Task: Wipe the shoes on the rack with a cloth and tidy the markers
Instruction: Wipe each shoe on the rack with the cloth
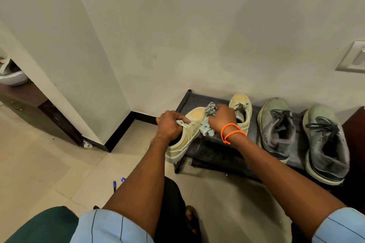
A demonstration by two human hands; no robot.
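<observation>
My left hand (169, 124) grips a cream sneaker (187, 136) by its tongue and laces, holding it tilted over the left end of the black shoe rack (213, 154). A crumpled pale blue cloth (209, 118) is gripped in my right hand (222, 118) and pressed against the sneaker's toe and side. Its matching cream sneaker (242, 110) stands on the rack just behind my right hand. Two grey running shoes (276, 128) (325, 142) sit to the right on the rack. Two blue markers (114, 184) (123, 179) lie on the floor, partly hidden by my left forearm.
A wall stands right behind the rack, with a projecting corner and black skirting (118, 132) to the left. At far left, a white shoe (11, 75) rests on a dark wooden shelf. A wall switch plate (353, 57) is at right. Tiled floor (49, 163) spreads at left.
</observation>
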